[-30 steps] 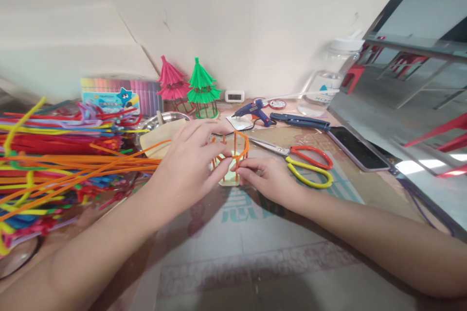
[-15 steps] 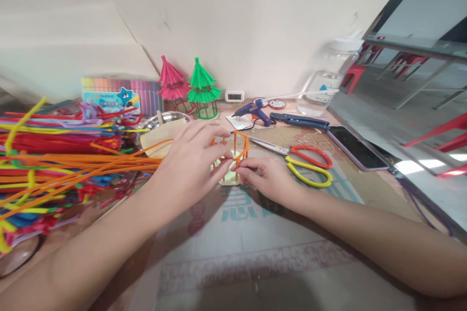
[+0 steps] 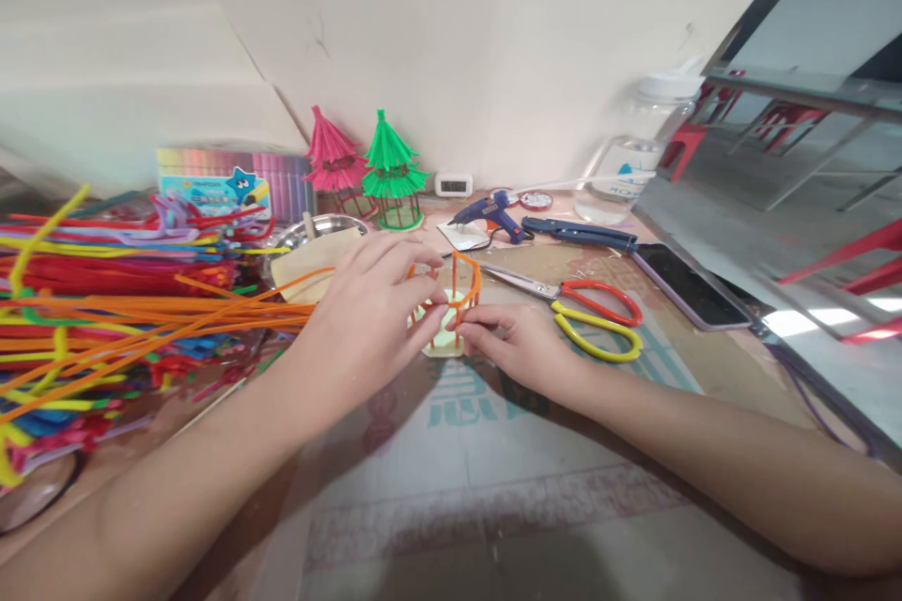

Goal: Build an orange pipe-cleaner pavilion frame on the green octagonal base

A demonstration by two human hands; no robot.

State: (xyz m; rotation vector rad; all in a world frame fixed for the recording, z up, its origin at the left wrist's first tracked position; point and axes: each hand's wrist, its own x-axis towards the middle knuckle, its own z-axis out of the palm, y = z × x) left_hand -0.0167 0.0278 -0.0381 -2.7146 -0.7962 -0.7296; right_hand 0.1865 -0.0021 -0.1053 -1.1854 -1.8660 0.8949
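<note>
A small frame with a pale green base (image 3: 443, 344), brownish upright posts and an orange pipe cleaner (image 3: 468, 291) bent around its top stands on the table in front of me. My left hand (image 3: 381, 300) reaches over the frame's left side, thumb and fingertips closed on the orange pipe cleaner at its near edge. Low on the right, my right hand (image 3: 513, 343) pinches at a front post, thumb against forefinger. The left fingers hide much of the frame's left half.
Scissors (image 3: 598, 300), a glue gun (image 3: 489, 211), blue-handled pliers (image 3: 582, 233) and a phone (image 3: 691, 286) lie behind and right. Colourful pipe cleaners (image 3: 119, 277) heap at left. Green (image 3: 395, 160) and pink (image 3: 334, 155) pagoda-like models stand by the wall, with a water bottle (image 3: 627, 160) farther right.
Both hands keep nearly the same place and grip on the small orange-topped frame. Only a very slight shift of the view shows.
</note>
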